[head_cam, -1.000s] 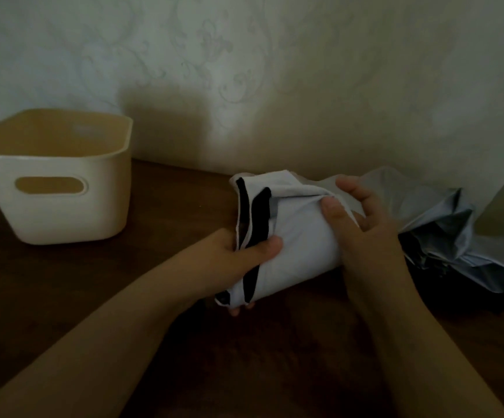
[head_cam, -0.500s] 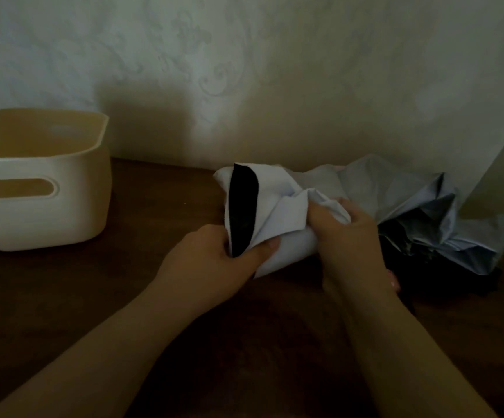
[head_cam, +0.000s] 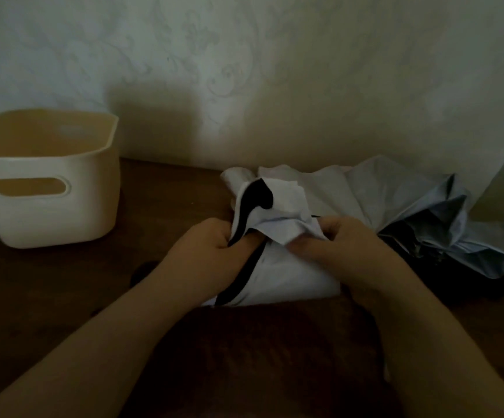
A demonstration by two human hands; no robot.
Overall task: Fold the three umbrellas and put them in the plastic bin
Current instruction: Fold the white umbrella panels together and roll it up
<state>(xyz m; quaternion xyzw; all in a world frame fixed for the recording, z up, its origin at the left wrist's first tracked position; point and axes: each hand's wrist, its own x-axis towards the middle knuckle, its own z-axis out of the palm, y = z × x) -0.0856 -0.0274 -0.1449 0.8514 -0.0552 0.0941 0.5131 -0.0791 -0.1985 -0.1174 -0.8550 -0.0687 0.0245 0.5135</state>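
A dark wooden worktop [head_cam: 63, 291] carries a cream plastic bin [head_cam: 48, 188] at left. Near the middle, a white umbrella [head_cam: 277, 236] with black trim is gripped by the left hand [head_cam: 214, 254] and pinched by the right hand [head_cam: 341, 248]; a grey umbrella [head_cam: 443, 224] lies beside it at right.

A dark wooden table [head_cam: 63, 285] carries a cream bin [head_cam: 63, 218] and umbrellas [head_cam: 410, 206].

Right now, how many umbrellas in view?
2 clearly: the white umbrella gripped by left hand and right hand; the grey-blue umbrella against the wall. The third may be hidden.
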